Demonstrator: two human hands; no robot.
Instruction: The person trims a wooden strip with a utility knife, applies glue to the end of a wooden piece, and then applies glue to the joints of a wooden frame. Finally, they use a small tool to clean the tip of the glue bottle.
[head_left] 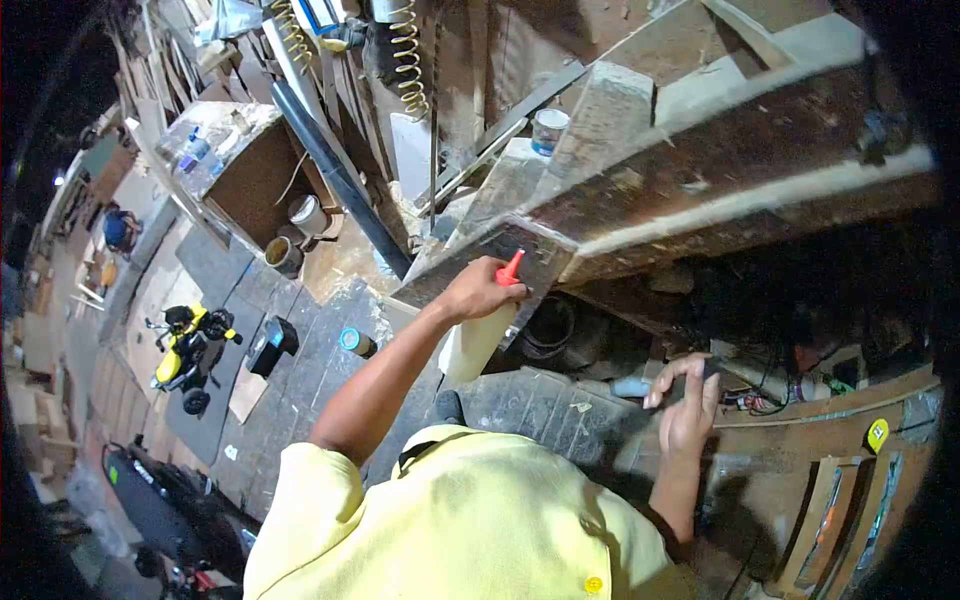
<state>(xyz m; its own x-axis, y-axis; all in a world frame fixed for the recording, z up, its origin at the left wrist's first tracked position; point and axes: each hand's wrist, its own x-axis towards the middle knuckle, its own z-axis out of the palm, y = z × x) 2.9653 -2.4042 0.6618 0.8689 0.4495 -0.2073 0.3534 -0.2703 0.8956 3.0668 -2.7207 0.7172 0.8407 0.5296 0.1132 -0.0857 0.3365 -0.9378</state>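
My left hand (478, 292) is closed around the upper part of a whitish plastic squeeze bottle (473, 347) with a red nozzle cap (510, 268). The bottle hangs tilted beside the corner of a dark wooden bench (530, 240), its nozzle pointing up. Off to the right, my right hand (688, 408) is raised with its fingers bent and apart, and I see nothing held in it. A pale blue cylindrical object (630, 387) lies just left of its fingertips, and a dark shelf with cables is behind it.
A yellow toy motorbike (190, 345), a dark box (268, 345) and a blue-lidded can (354, 341) stand on the plank floor. A dark pipe (340, 180) leans by a wooden cabinet (260, 165). A clear tub (548, 130) sits at the back. A person (120, 230) is far left.
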